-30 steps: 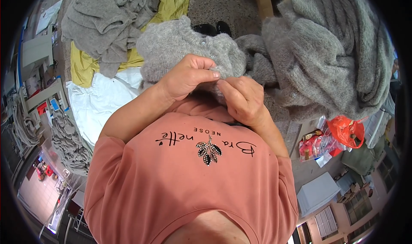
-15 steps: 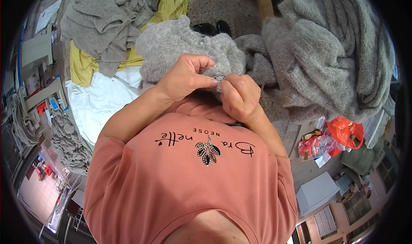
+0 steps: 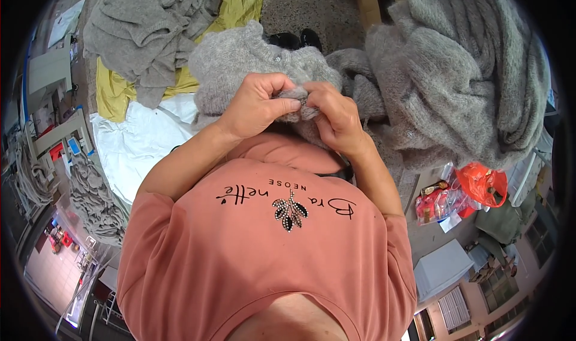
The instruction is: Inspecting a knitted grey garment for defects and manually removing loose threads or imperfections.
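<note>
A fluffy light grey knit garment point(image 3: 231, 62) lies bunched up in front of my body. My left hand point(image 3: 258, 105) pinches a fold of it between thumb and fingers. Close beside it, my right hand point(image 3: 337, 114) grips the same fold, its fingertips almost touching the left ones. The pinched edge shows between the two hands. Whether a small needle or button sits in my fingers cannot be made out. A shiny spot shows on the knit just beyond my hands.
At right rises a big heap of grey knitwear point(image 3: 444, 83). Another grey pile point(image 3: 150, 29) rests on yellow sheeting point(image 3: 114, 95) at far left, near a white sheet point(image 3: 141, 137). Red and clear plastic bags point(image 3: 480, 185) lie right of me. Dark shoes point(image 3: 288, 39) show beyond the garment.
My right hand has moved up and slightly forward, its fingers now over the top of the fold. The fold has turned between my hands. My left hand stays nearly in place.
</note>
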Demonstrator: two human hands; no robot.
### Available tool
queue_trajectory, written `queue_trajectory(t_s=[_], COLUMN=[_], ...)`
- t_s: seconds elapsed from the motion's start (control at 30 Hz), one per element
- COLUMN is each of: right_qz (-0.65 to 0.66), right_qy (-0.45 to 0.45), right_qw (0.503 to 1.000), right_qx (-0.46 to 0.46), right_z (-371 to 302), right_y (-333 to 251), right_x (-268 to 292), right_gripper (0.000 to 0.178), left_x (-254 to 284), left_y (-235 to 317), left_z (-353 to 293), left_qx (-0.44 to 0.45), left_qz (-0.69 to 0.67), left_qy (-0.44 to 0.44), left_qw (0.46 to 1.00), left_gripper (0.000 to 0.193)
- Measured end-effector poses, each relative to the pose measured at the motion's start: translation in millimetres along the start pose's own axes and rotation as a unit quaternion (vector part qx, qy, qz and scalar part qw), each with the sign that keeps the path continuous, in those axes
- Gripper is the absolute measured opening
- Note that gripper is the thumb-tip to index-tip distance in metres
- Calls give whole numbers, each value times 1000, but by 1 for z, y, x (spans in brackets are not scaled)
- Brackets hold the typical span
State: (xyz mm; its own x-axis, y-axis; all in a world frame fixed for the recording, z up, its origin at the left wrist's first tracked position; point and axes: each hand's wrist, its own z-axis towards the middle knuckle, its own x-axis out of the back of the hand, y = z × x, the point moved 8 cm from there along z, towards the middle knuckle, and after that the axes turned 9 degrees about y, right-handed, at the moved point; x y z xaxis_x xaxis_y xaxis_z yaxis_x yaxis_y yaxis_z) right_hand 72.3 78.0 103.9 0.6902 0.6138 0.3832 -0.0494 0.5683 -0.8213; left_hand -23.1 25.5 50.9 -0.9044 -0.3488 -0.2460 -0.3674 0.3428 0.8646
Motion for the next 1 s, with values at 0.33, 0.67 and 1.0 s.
queue_trajectory(t_s=[0.33,0.67,1.0], right_qz=[123,88,115], right_qy=[20,67,29], right_qw=[981,964,956], right_qx=[-149,-242,-268], right_z=[-6,-12,-9], right_y=[23,33,26], right_x=[-7,-7,-3], right_gripper=[32,23,18], left_x=[1,-2,4], left_y=[-3,4,5], left_z=[1,0,-1], left_qx=[19,-67,-67], left_qz=[-17,31,72], left_qy=[-36,24,48], left_qw=[999,997,994], left_gripper=[10,17,16])
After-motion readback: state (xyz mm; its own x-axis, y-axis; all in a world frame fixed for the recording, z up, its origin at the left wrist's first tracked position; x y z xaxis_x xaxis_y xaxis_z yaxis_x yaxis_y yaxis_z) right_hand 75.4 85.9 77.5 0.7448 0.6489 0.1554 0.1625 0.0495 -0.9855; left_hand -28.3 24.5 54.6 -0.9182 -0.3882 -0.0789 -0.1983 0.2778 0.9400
